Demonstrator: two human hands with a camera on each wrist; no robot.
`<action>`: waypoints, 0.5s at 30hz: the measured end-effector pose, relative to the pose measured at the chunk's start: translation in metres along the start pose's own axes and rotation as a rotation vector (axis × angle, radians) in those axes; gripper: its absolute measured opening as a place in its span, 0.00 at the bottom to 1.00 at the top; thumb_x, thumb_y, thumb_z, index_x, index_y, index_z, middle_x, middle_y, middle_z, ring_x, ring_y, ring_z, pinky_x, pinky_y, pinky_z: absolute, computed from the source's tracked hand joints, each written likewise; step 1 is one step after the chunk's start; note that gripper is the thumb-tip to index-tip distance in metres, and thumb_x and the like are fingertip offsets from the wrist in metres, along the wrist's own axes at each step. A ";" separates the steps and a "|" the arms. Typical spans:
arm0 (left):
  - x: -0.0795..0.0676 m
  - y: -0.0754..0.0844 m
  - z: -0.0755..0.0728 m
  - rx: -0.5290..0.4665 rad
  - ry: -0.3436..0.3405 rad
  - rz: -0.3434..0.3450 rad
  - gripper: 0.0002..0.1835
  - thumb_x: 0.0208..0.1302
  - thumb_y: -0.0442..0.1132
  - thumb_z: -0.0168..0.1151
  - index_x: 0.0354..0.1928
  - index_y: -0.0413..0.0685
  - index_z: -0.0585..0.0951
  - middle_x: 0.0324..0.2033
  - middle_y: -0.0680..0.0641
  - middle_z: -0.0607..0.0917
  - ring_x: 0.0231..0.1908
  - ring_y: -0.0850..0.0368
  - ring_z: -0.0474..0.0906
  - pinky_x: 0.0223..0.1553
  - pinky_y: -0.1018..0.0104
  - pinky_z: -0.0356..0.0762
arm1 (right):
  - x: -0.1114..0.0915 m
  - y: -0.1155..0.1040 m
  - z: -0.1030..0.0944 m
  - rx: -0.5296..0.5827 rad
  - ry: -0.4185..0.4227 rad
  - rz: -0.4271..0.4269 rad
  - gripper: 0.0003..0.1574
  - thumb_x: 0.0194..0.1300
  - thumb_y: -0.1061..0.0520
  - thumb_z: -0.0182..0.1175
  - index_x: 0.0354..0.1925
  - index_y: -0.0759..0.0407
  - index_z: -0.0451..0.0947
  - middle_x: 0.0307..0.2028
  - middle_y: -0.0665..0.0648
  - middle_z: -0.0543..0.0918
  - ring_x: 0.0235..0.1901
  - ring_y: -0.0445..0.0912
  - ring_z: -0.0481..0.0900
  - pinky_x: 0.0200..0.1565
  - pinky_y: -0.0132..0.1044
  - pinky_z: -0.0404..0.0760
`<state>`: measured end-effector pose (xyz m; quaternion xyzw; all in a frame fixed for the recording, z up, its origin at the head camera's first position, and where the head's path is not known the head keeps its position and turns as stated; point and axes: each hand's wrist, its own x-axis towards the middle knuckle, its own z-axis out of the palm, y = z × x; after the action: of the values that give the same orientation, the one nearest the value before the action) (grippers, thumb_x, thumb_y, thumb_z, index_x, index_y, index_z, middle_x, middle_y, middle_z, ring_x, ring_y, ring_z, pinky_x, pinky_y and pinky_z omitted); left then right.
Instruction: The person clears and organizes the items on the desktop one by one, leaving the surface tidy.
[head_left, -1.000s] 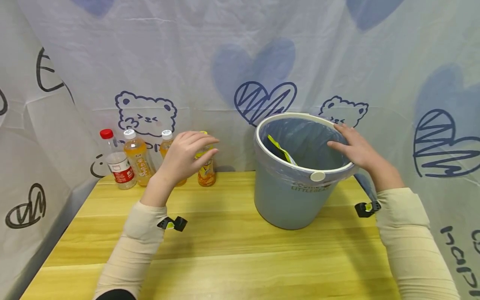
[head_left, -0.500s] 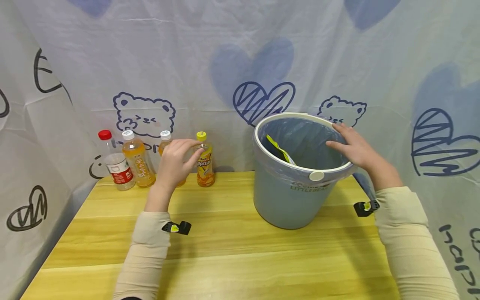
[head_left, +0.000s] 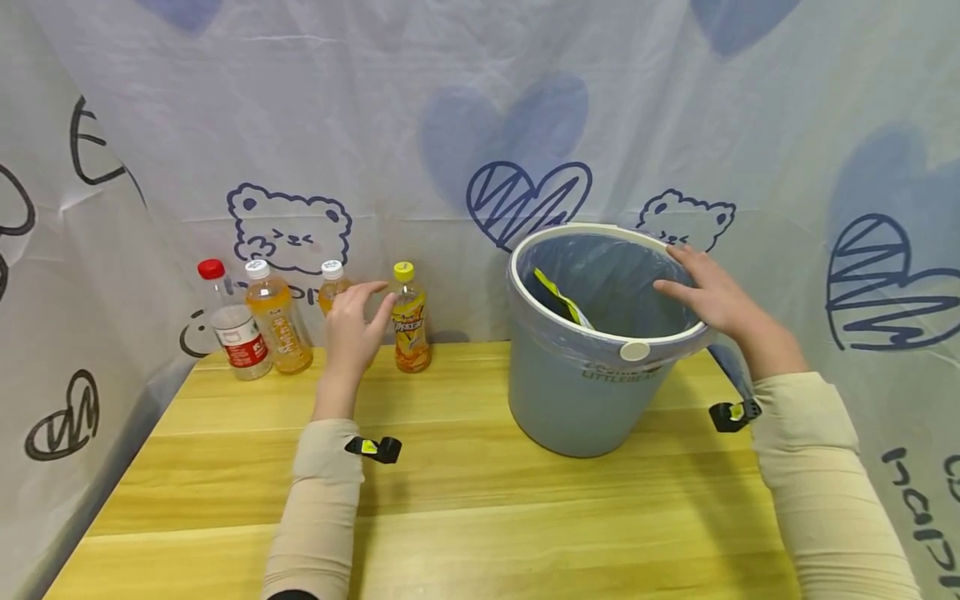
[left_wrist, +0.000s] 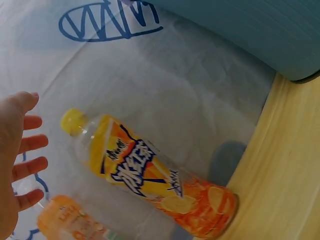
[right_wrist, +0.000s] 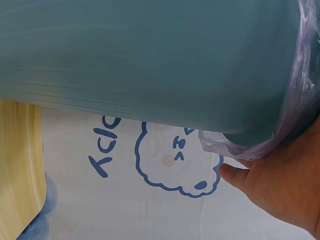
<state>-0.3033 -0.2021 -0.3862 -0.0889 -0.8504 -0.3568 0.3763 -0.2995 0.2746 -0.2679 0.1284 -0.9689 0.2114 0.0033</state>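
My left hand (head_left: 352, 333) is held up with its fingers spread, just left of a yellow-capped iced tea bottle (head_left: 412, 325). In the left wrist view the fingers (left_wrist: 31, 170) stand apart from that bottle, and nothing is in the palm. A white-capped orange drink bottle (head_left: 332, 287) is partly hidden behind this hand. My right hand (head_left: 720, 300) holds the far-right rim of a grey-blue trash can (head_left: 577, 408), thumb over the inner side. A clear liner bag (right_wrist: 295, 100) is folded over the rim. Inside the can lies a yellow-and-black wrapper (head_left: 561, 298).
Farther left stand a red-capped bottle (head_left: 238, 333) and another white-capped orange drink bottle (head_left: 279, 325). All the bottles are upright along the back of the wooden table (head_left: 465, 533). A printed white curtain (head_left: 405, 125) hangs right behind them.
My left hand has drawn back and slightly left, uncovering the yellow-capped bottle, and its forearm has swung to the right. The right hand stays on the rim.
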 end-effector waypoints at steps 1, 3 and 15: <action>0.000 -0.001 0.002 0.000 -0.003 -0.024 0.19 0.67 0.48 0.61 0.52 0.43 0.81 0.52 0.41 0.84 0.54 0.42 0.77 0.60 0.48 0.70 | 0.000 0.000 0.000 0.002 -0.002 0.003 0.48 0.74 0.38 0.43 0.77 0.61 0.38 0.76 0.71 0.35 0.74 0.69 0.32 0.69 0.69 0.36; 0.001 -0.004 0.005 0.007 -0.005 -0.068 0.21 0.68 0.50 0.60 0.54 0.43 0.81 0.53 0.41 0.84 0.55 0.42 0.77 0.61 0.48 0.69 | -0.001 -0.001 0.000 0.008 -0.008 0.010 0.49 0.73 0.37 0.43 0.77 0.61 0.37 0.76 0.70 0.34 0.75 0.69 0.31 0.69 0.69 0.35; 0.004 -0.013 0.025 0.169 -0.110 -0.294 0.36 0.63 0.66 0.56 0.64 0.49 0.73 0.58 0.41 0.79 0.56 0.38 0.75 0.56 0.43 0.71 | 0.000 -0.002 -0.001 -0.002 -0.010 0.012 0.48 0.74 0.39 0.42 0.77 0.62 0.37 0.76 0.71 0.34 0.75 0.69 0.31 0.69 0.70 0.37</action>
<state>-0.3258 -0.1952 -0.4019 0.0488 -0.9005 -0.3297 0.2793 -0.2986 0.2733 -0.2663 0.1234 -0.9699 0.2098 -0.0025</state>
